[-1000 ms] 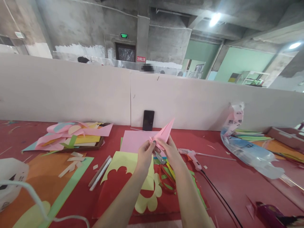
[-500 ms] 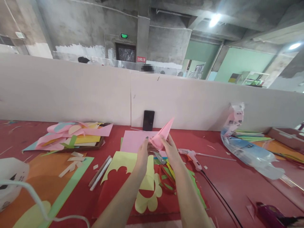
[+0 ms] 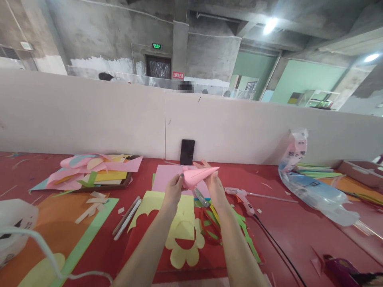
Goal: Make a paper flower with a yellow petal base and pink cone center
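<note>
A pink paper cone [image 3: 197, 176] is held between my hands above the table, its tip pointing right. My left hand [image 3: 174, 190] pinches its wide end on the left. Around the narrow end, my right hand [image 3: 214, 187] has its fingers behind the paper. Below lie a lilac sheet [image 3: 164, 177], yellow paper with flower-shaped cut-outs [image 3: 155, 199], a yellow paper flower [image 3: 185, 254] and orange-handled scissors [image 3: 206, 223], partly hidden by my right forearm. A pink-and-white glue gun [image 3: 243, 199] rests to the right of my right hand.
Paper scraps [image 3: 98, 169] fill a tray at left. Two pens [image 3: 128, 217] lie beside the yellow paper. A black phone [image 3: 187, 151] leans on the white partition [image 3: 119, 115]. A plastic bag [image 3: 317, 195] is at right, and a white cable [image 3: 44, 247] crosses the lower left.
The pink cone has turned from pointing up and right to lying nearly level, tip to the right. My left hand has moved slightly left, and the right hand's fingers have shifted behind the cone.
</note>
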### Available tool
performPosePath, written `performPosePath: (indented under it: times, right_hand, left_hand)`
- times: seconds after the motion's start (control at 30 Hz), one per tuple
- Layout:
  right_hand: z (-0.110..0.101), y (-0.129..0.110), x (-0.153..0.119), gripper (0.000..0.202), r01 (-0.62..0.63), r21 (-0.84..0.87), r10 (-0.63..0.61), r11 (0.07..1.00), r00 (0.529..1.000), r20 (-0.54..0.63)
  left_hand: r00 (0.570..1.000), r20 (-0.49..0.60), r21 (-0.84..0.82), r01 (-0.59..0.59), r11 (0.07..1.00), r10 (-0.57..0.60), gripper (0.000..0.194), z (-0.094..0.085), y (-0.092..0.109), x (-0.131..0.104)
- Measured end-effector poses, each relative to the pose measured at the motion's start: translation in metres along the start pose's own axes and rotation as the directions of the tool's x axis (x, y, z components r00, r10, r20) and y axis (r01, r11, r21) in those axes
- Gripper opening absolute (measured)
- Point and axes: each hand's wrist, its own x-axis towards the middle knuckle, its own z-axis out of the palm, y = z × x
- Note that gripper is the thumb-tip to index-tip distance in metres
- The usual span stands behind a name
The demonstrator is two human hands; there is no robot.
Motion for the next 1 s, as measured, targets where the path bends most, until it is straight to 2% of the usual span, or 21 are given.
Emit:
performPosePath:
  times: [0.07,0.2,0.33,0.43,0.53,0.7,0.87,1.0]
  right_hand:
    - [-0.008,0.004,0.005,0.063,-0.085,0.061,0.089,0.995,0.993,-0.073]
    - [-0.016,0.017,0.008,0.041,-0.248,0.091,0.263,0.964,0.932,-0.25]
    - [-0.007,0.031,0.0,0.037,-0.293,0.129,0.316,0.947,0.92,-0.231]
    - [-0.001,0.036,-0.012,0.042,-0.324,0.143,0.348,0.935,0.915,-0.203]
    - [-0.003,0.034,-0.028,0.045,-0.35,0.109,0.365,0.93,0.915,-0.174]
    - [-0.009,0.035,-0.061,0.036,-0.319,-0.215,0.303,0.923,0.947,-0.105]
    - [-0.01,0.05,-0.087,0.029,-0.302,-0.258,0.281,0.918,0.953,-0.116]
    - [-0.01,0.056,-0.095,0.024,-0.269,-0.284,0.255,0.92,0.963,-0.087]
  left_hand:
    - [1.0,-0.001,-0.023,0.004,1.0,-0.004,0.041,-0.003,0.003,0.003]
    - [0.999,0.033,-0.087,0.0,0.996,0.003,0.041,0.001,0.017,-0.006]
    - [0.996,0.086,-0.115,-0.014,0.993,0.024,0.038,0.008,0.029,-0.019]
    - [0.996,0.095,-0.09,0.007,0.996,0.002,0.035,0.005,0.027,-0.025]
    - [0.995,0.088,-0.04,0.045,0.998,-0.042,0.031,-0.007,0.018,-0.033]
    - [0.987,0.09,0.062,0.129,0.99,-0.134,0.029,-0.032,0.0,-0.059]
    - [0.982,0.097,0.132,0.149,0.98,-0.163,0.031,-0.054,-0.015,-0.076]
    - [0.99,0.098,0.266,0.075,0.961,-0.104,0.029,-0.059,-0.019,-0.076]
